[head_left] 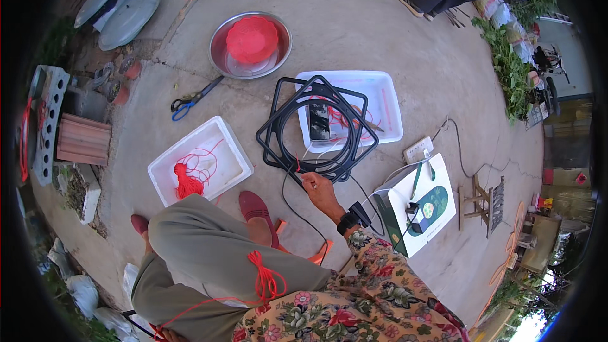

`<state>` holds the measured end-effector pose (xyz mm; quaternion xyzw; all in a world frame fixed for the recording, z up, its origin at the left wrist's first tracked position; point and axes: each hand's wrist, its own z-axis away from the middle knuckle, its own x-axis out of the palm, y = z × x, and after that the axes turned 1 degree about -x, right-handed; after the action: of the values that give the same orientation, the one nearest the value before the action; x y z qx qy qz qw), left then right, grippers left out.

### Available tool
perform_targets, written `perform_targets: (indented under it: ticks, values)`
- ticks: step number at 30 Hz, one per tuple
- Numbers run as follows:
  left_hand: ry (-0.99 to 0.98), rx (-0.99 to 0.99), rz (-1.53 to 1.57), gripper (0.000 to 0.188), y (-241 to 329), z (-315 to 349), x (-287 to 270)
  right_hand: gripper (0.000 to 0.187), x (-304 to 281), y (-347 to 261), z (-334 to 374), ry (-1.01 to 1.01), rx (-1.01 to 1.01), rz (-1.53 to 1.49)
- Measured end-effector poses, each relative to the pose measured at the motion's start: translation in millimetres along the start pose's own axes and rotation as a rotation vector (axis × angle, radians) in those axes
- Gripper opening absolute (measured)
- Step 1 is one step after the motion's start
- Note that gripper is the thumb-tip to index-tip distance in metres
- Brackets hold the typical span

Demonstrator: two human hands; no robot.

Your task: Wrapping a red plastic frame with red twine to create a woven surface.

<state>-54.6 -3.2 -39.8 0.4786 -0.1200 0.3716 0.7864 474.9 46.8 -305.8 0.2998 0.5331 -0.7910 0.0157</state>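
My right hand [323, 194] is at the near side of a stack of black frames with round openings [277, 141]. Its fingers are pinched together beside a short bit of red cord on the frame; what they hold is too small to make out. At the lower left edge my left hand [172, 335] is mostly cut off, its fingers hidden. A red cord [209, 304] runs to it from a looped bundle of red cord [269, 278] on my lap. The frames rest partly over a white plastic tub [394, 111], with a dark rectangular object [319, 121] and red strands inside.
A white foam box [235, 158] holds a red cord tassel [188, 180]. Blue-handled scissors [193, 100] and a metal basin [217, 66] with a red bowl [252, 39] lie farther off. On the right are a white-green box [443, 183], power strip [418, 150] and cables. Someone stands at the far right.
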Motion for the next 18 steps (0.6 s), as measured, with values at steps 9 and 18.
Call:
perform_targets:
  ticks: [9, 18]
  values:
    - [0.049, 0.036, -0.066, 0.042, 0, 1, 6, 0.015, -51, 59, -11, 0.262, 0.11, -0.045]
    - [-0.004, -0.014, -0.105, 0.044, -4, -15, 9, 0.018, -41, 90, 6, 0.238, 0.148, 0.003]
